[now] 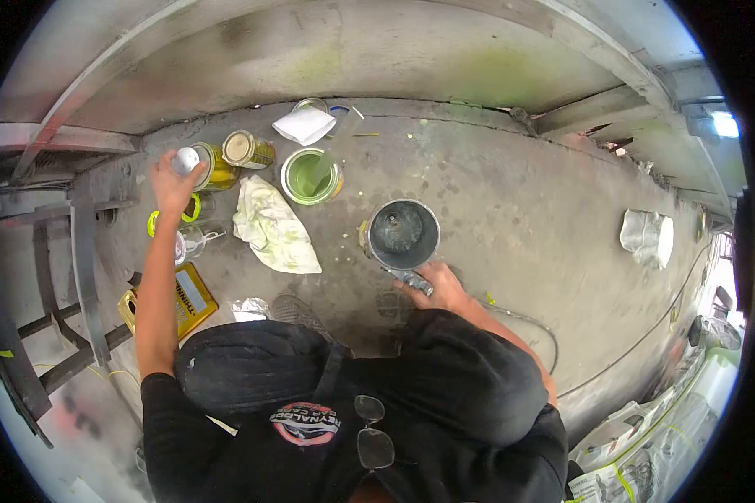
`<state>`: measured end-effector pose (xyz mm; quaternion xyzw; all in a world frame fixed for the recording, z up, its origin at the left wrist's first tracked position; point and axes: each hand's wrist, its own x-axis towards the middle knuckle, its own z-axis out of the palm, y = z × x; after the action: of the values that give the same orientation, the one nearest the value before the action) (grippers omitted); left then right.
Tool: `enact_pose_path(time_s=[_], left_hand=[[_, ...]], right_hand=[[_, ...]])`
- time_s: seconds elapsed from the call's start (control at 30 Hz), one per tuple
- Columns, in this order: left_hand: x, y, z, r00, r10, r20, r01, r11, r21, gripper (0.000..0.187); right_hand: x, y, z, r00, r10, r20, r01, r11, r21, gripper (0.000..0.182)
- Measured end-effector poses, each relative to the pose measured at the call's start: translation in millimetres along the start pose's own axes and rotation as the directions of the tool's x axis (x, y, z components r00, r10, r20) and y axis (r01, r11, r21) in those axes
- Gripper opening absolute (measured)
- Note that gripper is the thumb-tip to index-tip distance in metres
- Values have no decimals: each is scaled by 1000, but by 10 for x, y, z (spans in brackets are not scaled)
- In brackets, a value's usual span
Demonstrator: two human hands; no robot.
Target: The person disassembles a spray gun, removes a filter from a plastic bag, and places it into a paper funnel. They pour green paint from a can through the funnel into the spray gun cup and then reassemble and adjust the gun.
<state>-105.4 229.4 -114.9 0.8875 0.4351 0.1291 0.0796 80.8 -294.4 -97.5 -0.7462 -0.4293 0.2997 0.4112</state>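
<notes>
At the upper left, my left hand (pixel 176 180) has its fingers closed round a small white round cap (pixel 187 161). It is right beside a yellow metal can (pixel 219 170). Low in the middle, my right hand (pixel 439 285) grips the handle of a spray gun (pixel 410 280), whose wide grey cup (pixel 403 235) faces up without a lid. The cup's inside looks grey and wet. An open can of green paint (pixel 334 186) with a translucent stick (pixel 322 168) in it stands between my hands. A stained white cloth (pixel 273 226) lies on the floor near it.
Another lidded can (pixel 248 149) and a white paper piece (pixel 304 126) are at the back. Clear plastic cups (pixel 195 241) and a yellow thinner tin (pixel 195 300) lie left. A hose (pixel 533 318) runs right, towards a silvery container (pixel 646 237). Metal frame bars (pixel 85 268) stand far left.
</notes>
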Motion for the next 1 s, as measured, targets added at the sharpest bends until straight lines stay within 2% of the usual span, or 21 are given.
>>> enact_pose_path(time_s=[0.03, 0.13, 0.3, 0.4, 0.5, 0.6, 0.63, 0.67, 0.73, 0.8, 0.9, 1.0], left_hand=[[-8, -44, 42, 1000, -13, -1, 13, 999, 33, 79], [-21, -212, 193, 999, -26, 47, 30, 995, -99, 78], [-97, -197, 168, 998, 43, 54, -38, 996, -80, 83], [-243, 123, -13, 981, 13, -193, -38, 991, -127, 78], [-321, 791, -433, 969, 53, -243, -144, 915, -376, 61], [-600, 1576, -885, 959, 281, 40, -190, 741, -644, 42], [-712, 1789, -1011, 871, 485, 77, -316, 674, -668, 36], [-829, 1983, -1093, 739, 665, 107, -423, 581, -695, 30], [-1030, 2360, -1107, 430, 902, 38, -628, 328, -706, 25], [-1201, 2628, -1108, 257, 949, 181, -736, 314, -600, 23], [-1374, 2847, -948, 187, 912, 364, -813, 352, -463, 23], [-1411, 3003, -860, 34, 687, 726, -856, 395, -333, 18]], right_hand=[[0, -3, 5, 1000, 5, 8, -5, 1000, -3, 30], [1, 14, 17, 1000, 20, 21, -19, 1000, -13, 31], [4, -5, 10, 997, 46, 67, -42, 997, -70, 37], [3, 116, 72, 999, 13, 53, -7, 994, -108, 38], [-7, 126, 51, 998, 0, 68, 10, 989, -149, 42], [20, 118, 11, 992, 24, 121, -3, 985, -174, 43], [35, 118, 8, 992, 17, 122, 5, 984, -180, 46], [45, 119, 12, 992, 9, 123, 13, 983, -184, 48], [46, 119, 16, 991, 5, 136, 26, 975, -220, 56], [42, 117, 3, 988, 12, 156, 34, 957, -287, 65], [37, 45, -42, 974, 85, 212, 3, 923, -384, 76], [8, 41, -66, 975, 37, 217, 57, 911, -408, 76]])
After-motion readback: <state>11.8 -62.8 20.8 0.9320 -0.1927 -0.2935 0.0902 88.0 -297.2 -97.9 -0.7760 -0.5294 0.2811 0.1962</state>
